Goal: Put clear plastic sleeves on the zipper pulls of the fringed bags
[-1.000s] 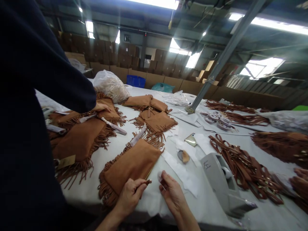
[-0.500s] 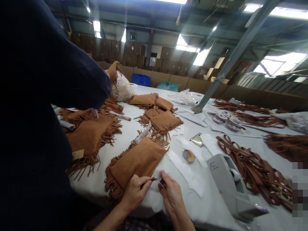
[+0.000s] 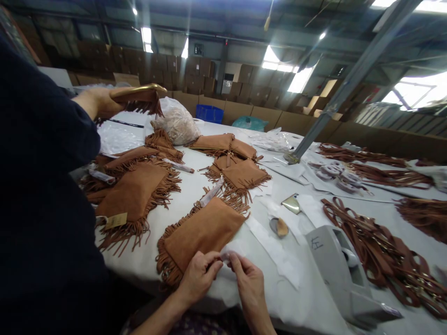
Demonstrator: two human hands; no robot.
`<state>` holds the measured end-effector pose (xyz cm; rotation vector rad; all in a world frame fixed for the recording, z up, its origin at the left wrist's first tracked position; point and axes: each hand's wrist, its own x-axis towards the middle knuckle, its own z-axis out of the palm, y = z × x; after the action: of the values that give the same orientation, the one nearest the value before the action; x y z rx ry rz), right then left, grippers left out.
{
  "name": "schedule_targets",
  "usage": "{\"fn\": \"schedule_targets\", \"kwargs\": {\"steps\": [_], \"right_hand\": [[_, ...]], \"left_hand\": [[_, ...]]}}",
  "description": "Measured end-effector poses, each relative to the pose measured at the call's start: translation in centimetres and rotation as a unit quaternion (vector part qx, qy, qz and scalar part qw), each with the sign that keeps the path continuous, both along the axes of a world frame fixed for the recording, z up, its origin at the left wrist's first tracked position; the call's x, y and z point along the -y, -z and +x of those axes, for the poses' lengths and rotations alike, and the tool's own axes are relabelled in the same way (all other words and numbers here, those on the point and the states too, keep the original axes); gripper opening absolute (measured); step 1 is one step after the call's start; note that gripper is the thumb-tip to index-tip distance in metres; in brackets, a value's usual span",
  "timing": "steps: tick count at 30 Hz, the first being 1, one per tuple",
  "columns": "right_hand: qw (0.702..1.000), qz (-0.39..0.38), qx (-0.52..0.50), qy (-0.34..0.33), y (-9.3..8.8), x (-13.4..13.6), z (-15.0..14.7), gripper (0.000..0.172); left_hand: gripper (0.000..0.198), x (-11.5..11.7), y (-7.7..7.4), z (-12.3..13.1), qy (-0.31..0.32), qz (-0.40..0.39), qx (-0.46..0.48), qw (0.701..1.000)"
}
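A tan suede bag with fringe (image 3: 200,230) lies flat on the white table (image 3: 303,298) in front of me. My left hand (image 3: 199,279) pinches at the bag's near corner, fingers closed on a small part I cannot make out. My right hand (image 3: 246,279) meets it fingertip to fingertip, pinching a small piece of white tissue (image 3: 226,255). Both hands rest at the table's near edge.
A co-worker in a dark sleeve (image 3: 42,139) stands at my left, holding a fringed bag (image 3: 139,98) up. More fringed bags (image 3: 132,193) cover the left side. A grey tape dispenser (image 3: 345,274) and brown straps (image 3: 384,251) lie at right. A plastic sack (image 3: 176,123) sits further back.
My two hands have come together at the bag's corner. The co-worker's hand has lifted a fringed bag off the pile and raised it to the left.
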<state>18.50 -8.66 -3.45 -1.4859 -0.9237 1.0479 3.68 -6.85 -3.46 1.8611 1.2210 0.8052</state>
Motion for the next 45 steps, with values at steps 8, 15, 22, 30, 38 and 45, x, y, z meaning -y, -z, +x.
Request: {"fn": "schedule_targets", "kwargs": {"steps": [8,15,22,30,38,45], "right_hand": [[0.994,0.013,-0.005,-0.107,-0.7,0.7,-0.4,0.030],[0.992,-0.006,-0.007,-0.124,-0.1,0.9,0.1,0.029],[0.997,0.008,0.035,-0.075,0.9,1.1,-0.2,0.029],[0.979,0.005,0.133,-0.152,0.9,2.0,-0.9,0.034],[0.961,0.005,0.196,-0.196,0.9,2.1,-0.7,0.032],[0.945,0.023,0.214,-0.247,0.3,2.5,-1.4,0.023]], "left_hand": [[0.023,-0.2,0.4,-0.7,0.033,-0.025,0.008,0.999],[0.035,0.1,-0.9,-1.8,0.072,-0.001,-0.025,0.997],[0.014,1.7,-1.8,-2.8,0.044,0.053,-0.168,0.983],[0.015,1.4,-0.9,-2.2,0.055,0.027,-0.096,0.994],[0.050,0.6,-0.9,-3.4,0.055,-0.065,0.024,0.996],[0.018,0.2,-0.7,-3.8,0.066,-0.042,0.047,0.996]]}}
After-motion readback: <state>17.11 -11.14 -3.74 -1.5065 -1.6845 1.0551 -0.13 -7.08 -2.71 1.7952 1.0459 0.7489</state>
